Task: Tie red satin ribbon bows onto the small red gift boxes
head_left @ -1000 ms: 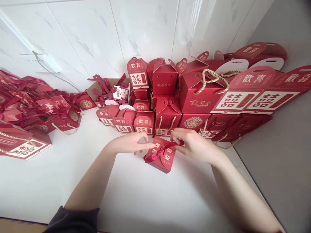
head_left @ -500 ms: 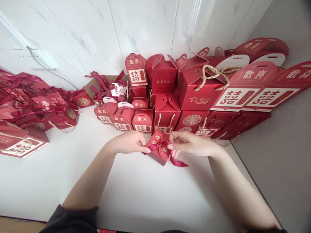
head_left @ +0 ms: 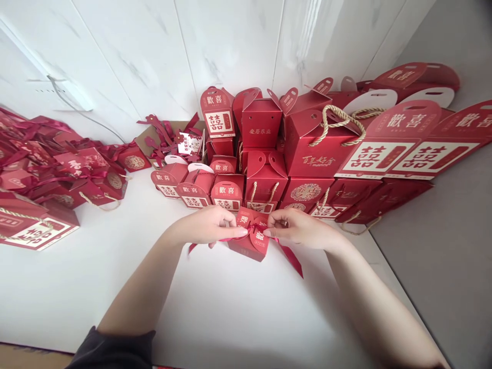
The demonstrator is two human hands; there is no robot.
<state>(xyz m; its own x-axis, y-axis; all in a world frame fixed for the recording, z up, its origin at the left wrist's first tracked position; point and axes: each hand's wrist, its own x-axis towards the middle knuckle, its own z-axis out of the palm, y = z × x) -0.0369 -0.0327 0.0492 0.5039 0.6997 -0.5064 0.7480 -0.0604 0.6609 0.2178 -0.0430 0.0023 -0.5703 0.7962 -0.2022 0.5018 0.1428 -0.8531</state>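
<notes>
A small red gift box (head_left: 247,249) with gold lettering rests on the white table between my hands. A dark red ribbon (head_left: 292,260) crosses its top, with one tail trailing down on the right and another showing at the left. My left hand (head_left: 209,225) pinches the ribbon at the box's left side, thumb along the top. On the right, my right hand (head_left: 295,228) pinches the ribbon between thumb and fingers close to the box's top. The fingers partly hide where the ribbon crosses.
Behind the box stand stacked red gift boxes (head_left: 267,166), some with gold rope handles (head_left: 342,125). A cardboard box (head_left: 146,141) of ribbons and tags sits at back left. More ribboned red boxes (head_left: 65,169) pile up at far left. A grey wall (head_left: 442,246) borders the right side.
The gift box has turned to lie squarer to me. My hands now hold the ribbon at both sides of its middle, and a ribbon tail has appeared at the left.
</notes>
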